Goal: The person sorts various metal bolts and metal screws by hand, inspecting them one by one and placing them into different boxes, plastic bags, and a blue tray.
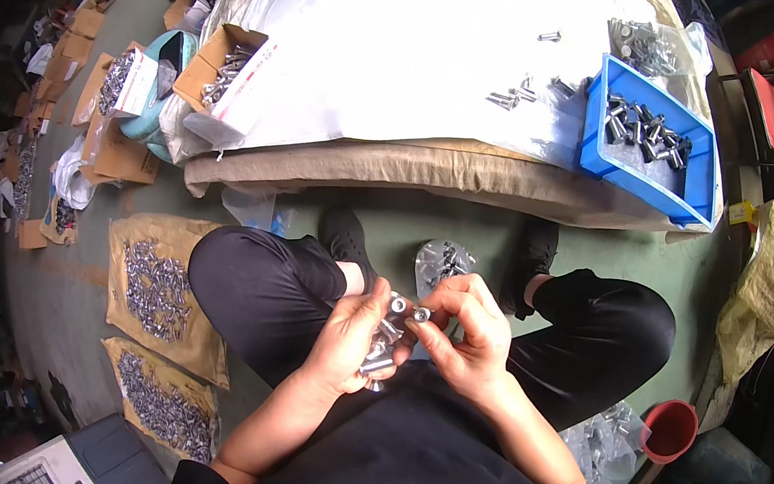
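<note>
Over my lap, my left hand [346, 339] is curled around several shiny metal bolts [378, 354], which lie across its palm and fingers. Thumb and fingertips of my right hand [472, 335] pinch a single bolt [421, 314], its round hollow end facing up. The two hands almost touch. Close by the left thumb, another round bolt end [398, 304] shows. How many bolts the left hand holds is partly hidden by its fingers.
Ahead is a white-covered table [418, 44] with loose bolts [522, 93] and a blue bin [594, 159] of bolts. A bag of bolts [445, 259] sits between my feet. Sacks with metal parts [158, 292] lie left; a red bucket [669, 432] and red chair [769, 115] are right.
</note>
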Demonstrator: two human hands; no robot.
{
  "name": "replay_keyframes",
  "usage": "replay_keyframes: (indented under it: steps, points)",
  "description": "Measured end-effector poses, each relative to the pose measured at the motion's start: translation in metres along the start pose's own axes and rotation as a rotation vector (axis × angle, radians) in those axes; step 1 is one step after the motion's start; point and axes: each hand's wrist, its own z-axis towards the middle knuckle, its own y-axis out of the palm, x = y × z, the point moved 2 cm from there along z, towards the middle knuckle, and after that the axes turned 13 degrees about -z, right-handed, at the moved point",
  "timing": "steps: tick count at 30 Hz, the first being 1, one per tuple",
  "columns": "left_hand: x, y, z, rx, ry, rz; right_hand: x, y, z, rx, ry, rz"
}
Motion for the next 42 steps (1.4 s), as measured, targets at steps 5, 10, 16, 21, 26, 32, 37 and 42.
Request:
replay_keyframes:
  steps: [5, 10, 16, 21, 26, 32, 37, 42]
  points:
    - [-0.005, 0.003, -0.002, 0.025, -0.037, 0.073, -0.001, 0.002, 0.006, -0.072, 0.034, -0.044]
    - [-0.006, 0.0, -0.002, -0.018, -0.053, 0.112, 0.0, 0.001, 0.004, -0.15, 0.057, 0.037]
    - [-0.003, 0.005, -0.004, -0.07, -0.16, -0.014, 0.03, 0.003, -0.006, 0.009, 0.567, 1.004]
    - [-0.003, -0.003, -0.003, -0.003, 0.239, 0.642, 0.019, -0.001, -0.01, -0.222, 0.631, 0.893]
    - [0.001, 0.008, -0.006, 0.022, 0.693, 1.168, 0.002, 0.008, -0.011, -0.27, 0.256, 0.278]
    - [-0.004, 0.001, -0.007, 0.049, 0.642, 1.344, 0.0, 0.002, -0.003, -0.44, 0.079, 0.022]
    - [-0.006, 0.002, -0.003, -0.015, 0.546, 1.315, 0.007, 0.004, -0.006, -0.479, 0.01, -0.05]
    - [-0.005, -0.005, 0.002, 0.027, 0.497, 1.328, 0.014, 0.008, -0.01, -0.501, 0.081, 0.005]
